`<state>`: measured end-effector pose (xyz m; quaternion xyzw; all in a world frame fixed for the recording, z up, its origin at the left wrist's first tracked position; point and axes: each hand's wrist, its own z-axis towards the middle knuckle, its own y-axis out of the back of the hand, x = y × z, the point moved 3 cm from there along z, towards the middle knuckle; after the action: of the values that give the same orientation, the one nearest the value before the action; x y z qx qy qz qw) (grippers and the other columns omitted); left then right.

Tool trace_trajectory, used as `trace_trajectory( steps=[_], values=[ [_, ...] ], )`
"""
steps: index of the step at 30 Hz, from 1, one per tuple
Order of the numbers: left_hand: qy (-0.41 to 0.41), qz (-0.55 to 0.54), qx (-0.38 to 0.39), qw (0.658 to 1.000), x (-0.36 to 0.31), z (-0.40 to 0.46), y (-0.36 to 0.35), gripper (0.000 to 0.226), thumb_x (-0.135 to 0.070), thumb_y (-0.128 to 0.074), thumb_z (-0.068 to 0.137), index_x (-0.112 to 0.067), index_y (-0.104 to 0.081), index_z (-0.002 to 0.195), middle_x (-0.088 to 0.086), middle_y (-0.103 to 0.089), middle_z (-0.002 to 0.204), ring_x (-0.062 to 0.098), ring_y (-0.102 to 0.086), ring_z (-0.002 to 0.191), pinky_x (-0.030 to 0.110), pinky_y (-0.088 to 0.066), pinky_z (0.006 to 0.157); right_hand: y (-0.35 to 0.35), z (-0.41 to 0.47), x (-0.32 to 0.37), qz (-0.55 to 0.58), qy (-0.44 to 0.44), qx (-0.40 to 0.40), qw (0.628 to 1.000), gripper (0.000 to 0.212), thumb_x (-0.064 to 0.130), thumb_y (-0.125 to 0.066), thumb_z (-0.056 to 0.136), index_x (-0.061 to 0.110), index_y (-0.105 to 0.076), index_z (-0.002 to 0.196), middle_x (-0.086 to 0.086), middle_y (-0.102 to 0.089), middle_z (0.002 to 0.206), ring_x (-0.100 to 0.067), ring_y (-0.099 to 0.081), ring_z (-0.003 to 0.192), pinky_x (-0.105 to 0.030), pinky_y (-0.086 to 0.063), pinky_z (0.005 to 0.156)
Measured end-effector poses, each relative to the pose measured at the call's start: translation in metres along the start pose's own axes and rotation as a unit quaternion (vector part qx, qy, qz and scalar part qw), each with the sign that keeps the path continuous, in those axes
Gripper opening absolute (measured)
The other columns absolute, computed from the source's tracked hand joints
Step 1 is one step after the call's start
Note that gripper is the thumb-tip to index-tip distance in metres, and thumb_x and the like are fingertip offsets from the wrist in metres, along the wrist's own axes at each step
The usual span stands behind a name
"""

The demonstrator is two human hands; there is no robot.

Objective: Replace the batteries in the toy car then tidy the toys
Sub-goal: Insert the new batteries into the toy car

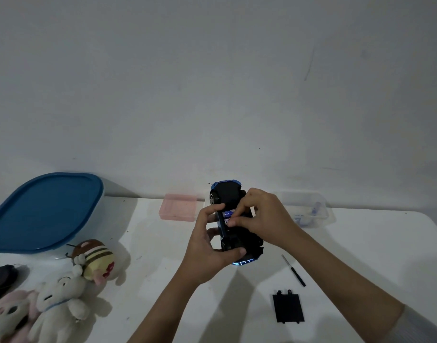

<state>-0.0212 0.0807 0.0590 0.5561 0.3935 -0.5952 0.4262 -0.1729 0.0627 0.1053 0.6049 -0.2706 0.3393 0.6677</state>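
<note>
Toy car (233, 220): we are finding it upside down, raised off the white table (163, 256) near its middle and tilted away from us. We are seeing the left hand (210, 246) gripping the car from the side, thumb curled under the near end and fingers on the far flank. The right hand (259, 219) is curling its fingers into the open battery bay, pinching at the batteries (228, 217) there.

We are noting free table surface between the forearms and along the right edge. The far edge is meeting the wall directly.

Around the work we are recording a black battery cover (288, 308) lying flat near the right forearm and a small screwdriver (293, 270) just beyond it, both apart from the car. A pink box (179, 207) is sitting at the far edge, left of the car; a clear tray (311, 214) holding small items is sitting behind the right hand. A blue-lidded tub (45, 211) is occupying the far left corner, with plush toys (56, 295) heaped in front of it at the left edge.

We are seeing blue and white labelling on the batteries, too small to read.
</note>
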Motion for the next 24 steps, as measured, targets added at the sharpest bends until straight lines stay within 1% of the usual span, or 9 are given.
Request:
trace_trajectory(
  steps=[2,5,7,9,11,14,17,20,24],
  values=[
    [0.004,-0.003,0.002,1.0,-0.003,-0.001,0.001,0.082,0.0,-0.081,0.055,-0.043,-0.047,0.116,-0.014,-0.052,0.117,0.006,-0.06,0.092,0.026,-0.055,0.065,0.006,0.003,0.002,0.001,-0.02,-0.014,1.0,0.03,0.032,-0.088,0.056,0.018,-0.062,0.059,0.007,-0.054,0.07,-0.006,-0.052,0.066,-0.025,-0.039,0.06],
    [0.014,-0.013,0.008,1.0,-0.006,0.001,0.0,0.083,0.0,-0.079,0.057,-0.041,-0.043,0.12,-0.007,-0.049,0.12,0.013,-0.061,0.096,0.028,-0.056,0.067,0.015,0.006,0.006,-0.028,-0.036,-0.028,0.999,0.046,0.039,-0.091,0.046,0.015,-0.054,0.059,0.009,-0.054,0.065,-0.007,-0.05,0.062,-0.025,-0.039,0.057],
    [0.02,-0.017,0.013,1.0,-0.006,0.003,-0.003,0.084,0.001,-0.078,0.057,-0.04,-0.042,0.121,-0.004,-0.049,0.121,0.011,-0.063,0.096,0.028,-0.056,0.069,0.019,0.006,0.009,-0.034,-0.024,-0.028,0.999,0.044,0.039,-0.091,0.047,0.02,-0.055,0.066,0.011,-0.055,0.071,-0.002,-0.049,0.061,-0.019,-0.035,0.055],
    [0.025,-0.005,0.018,1.0,-0.005,0.004,-0.006,0.083,-0.001,-0.079,0.057,-0.04,-0.042,0.121,-0.005,-0.05,0.12,0.008,-0.063,0.095,0.026,-0.056,0.07,0.023,0.005,0.012,-0.011,-0.014,-0.01,1.0,0.037,0.028,-0.086,0.059,0.023,-0.053,0.075,0.009,-0.053,0.079,0.002,-0.049,0.056,-0.014,-0.032,0.055],
    [0.031,0.006,0.017,0.999,-0.001,0.003,-0.006,0.083,-0.004,-0.08,0.057,-0.039,-0.041,0.121,-0.005,-0.051,0.12,0.006,-0.063,0.093,0.025,-0.055,0.072,0.027,0.003,0.015,0.048,-0.024,0.052,0.997,0.031,0.008,-0.071,0.071,0.022,-0.045,0.08,0.003,-0.049,0.081,-0.003,-0.043,0.054,-0.018,-0.034,0.054],
    [0.044,0.009,0.015,0.999,0.005,0.001,-0.006,0.083,-0.007,-0.081,0.055,-0.042,-0.041,0.12,-0.003,-0.051,0.12,0.007,-0.064,0.094,0.026,-0.055,0.073,0.032,-0.003,0.019,0.137,-0.035,0.158,0.977,0.034,-0.005,-0.046,0.065,0.024,-0.039,0.082,-0.011,-0.044,0.095,-0.012,-0.041,0.074,-0.022,-0.037,0.051],
    [0.044,0.004,0.016,0.999,0.007,0.0,-0.008,0.084,-0.008,-0.081,0.054,-0.042,-0.041,0.12,-0.002,-0.051,0.121,0.007,-0.064,0.095,0.026,-0.055,0.073,0.028,-0.006,0.017,0.193,-0.027,0.195,0.961,0.046,-0.023,-0.038,0.071,0.021,-0.039,0.088,-0.012,-0.041,0.098,-0.011,-0.041,0.077,-0.017,-0.038,0.051],
    [0.037,-0.012,0.014,0.999,0.004,0.001,-0.01,0.085,-0.01,-0.082,0.053,-0.043,-0.042,0.12,-0.002,-0.051,0.121,0.009,-0.064,0.095,0.028,-0.056,0.074,0.019,-0.007,0.011,0.198,-0.013,0.179,0.964,0.042,-0.024,-0.044,0.078,0.014,-0.044,0.097,-0.002,-0.046,0.09,-0.008,-0.049,0.077,-0.016,-0.045,0.062],
    [0.028,-0.027,0.014,0.999,-0.002,0.003,-0.013,0.083,-0.001,-0.08,0.057,-0.038,-0.042,0.121,-0.002,-0.053,0.12,0.005,-0.064,0.093,0.024,-0.054,0.073,0.012,-0.01,0.007,0.216,-0.023,0.112,0.97,0.038,-0.02,-0.061,0.075,0.011,-0.052,0.097,-0.008,-0.059,0.093,-0.006,-0.065,0.083,-0.023,-0.054,0.078]
  ],
)
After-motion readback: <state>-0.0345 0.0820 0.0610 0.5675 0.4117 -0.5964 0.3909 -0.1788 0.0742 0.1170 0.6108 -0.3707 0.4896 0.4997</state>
